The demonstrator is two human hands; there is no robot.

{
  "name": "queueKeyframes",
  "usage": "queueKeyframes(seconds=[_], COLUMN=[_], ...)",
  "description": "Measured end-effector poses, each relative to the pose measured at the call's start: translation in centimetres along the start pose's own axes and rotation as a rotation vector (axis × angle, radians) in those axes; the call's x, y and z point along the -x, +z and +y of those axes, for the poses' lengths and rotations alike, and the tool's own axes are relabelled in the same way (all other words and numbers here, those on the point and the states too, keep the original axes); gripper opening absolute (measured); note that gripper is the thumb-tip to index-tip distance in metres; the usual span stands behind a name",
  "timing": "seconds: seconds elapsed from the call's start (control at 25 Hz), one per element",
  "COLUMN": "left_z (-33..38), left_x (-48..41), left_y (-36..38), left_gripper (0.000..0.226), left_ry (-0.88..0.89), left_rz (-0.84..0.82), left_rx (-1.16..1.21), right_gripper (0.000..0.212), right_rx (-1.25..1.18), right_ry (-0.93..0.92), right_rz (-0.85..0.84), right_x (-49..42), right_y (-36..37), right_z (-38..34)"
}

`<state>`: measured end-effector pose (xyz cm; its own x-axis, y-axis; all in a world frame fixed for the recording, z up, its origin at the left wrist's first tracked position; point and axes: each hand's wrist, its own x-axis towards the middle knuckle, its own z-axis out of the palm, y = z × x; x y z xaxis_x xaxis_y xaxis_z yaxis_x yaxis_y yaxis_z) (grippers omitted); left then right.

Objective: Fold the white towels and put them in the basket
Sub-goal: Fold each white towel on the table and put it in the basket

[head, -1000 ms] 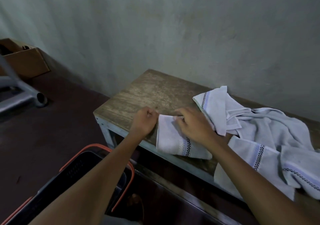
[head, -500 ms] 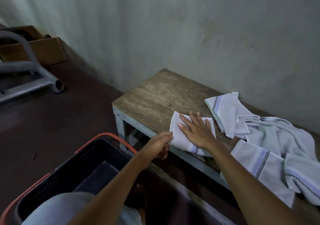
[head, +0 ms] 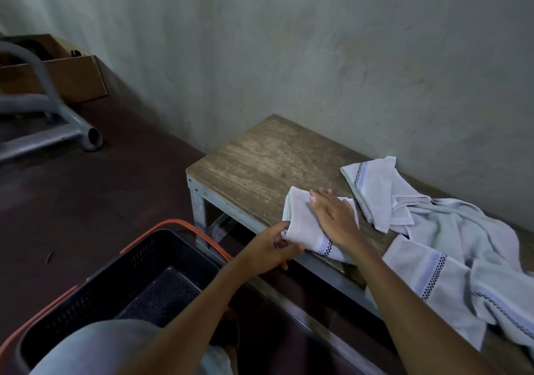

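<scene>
A small folded white towel [head: 300, 221] with a checked blue band lies at the front edge of the wooden bench [head: 260, 160]. My right hand [head: 332, 215] lies flat on top of it with straight fingers. My left hand [head: 271, 249] grips the towel's near left corner at the bench edge. A heap of unfolded white towels [head: 450, 236] covers the bench's right part. The black basket [head: 121, 282] with an orange rim sits on the floor at lower left, below the bench.
A cardboard box [head: 69, 71] and a grey metal tube frame [head: 46, 114] stand on the dark floor at far left. A plastered wall runs right behind the bench. My knee in grey cloth [head: 95, 348] covers the basket's near side.
My left hand moved from the towel's top left edge down to the bench's front edge and took hold of the towel's corner. My right hand flattened on the towel. The view shifted left.
</scene>
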<state>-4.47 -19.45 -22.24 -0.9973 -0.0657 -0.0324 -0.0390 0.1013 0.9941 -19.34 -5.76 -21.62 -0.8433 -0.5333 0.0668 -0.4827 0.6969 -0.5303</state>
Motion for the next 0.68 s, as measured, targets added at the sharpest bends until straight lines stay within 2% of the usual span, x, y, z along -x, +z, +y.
queueKeyframes(seconds=[0.08,0.2,0.36,0.52,0.68], left_z=[0.2,0.5,-0.4,-0.9,-1.3], left_x=[0.0,0.1,0.3,0.8,0.8], left_y=[-0.1,-0.5,-0.7,0.3,0.6], left_gripper=[0.021,0.028,0.04,0.029,0.024], left_ry=[-0.029,-0.093,-0.082,-0.032,-0.056], left_rz=[-0.017,-0.028,0.153,0.227,0.214], left_rx=[0.021,-0.036,-0.158,-0.079,-0.077], right_gripper=[0.048,0.05,0.069,0.069,0.064], right_rx=[0.044,0.093,0.121,0.113,0.1], right_ry=[-0.026,-0.035,-0.04,-0.04,-0.044], right_rz=[0.019,0.038,0.091,0.124,0.162], right_x=[0.0,0.1,0.0,-0.2,-0.3], right_y=[0.1,0.2,0.5,0.8,1.0], right_z=[0.1,0.0,0.1,0.5,0.6])
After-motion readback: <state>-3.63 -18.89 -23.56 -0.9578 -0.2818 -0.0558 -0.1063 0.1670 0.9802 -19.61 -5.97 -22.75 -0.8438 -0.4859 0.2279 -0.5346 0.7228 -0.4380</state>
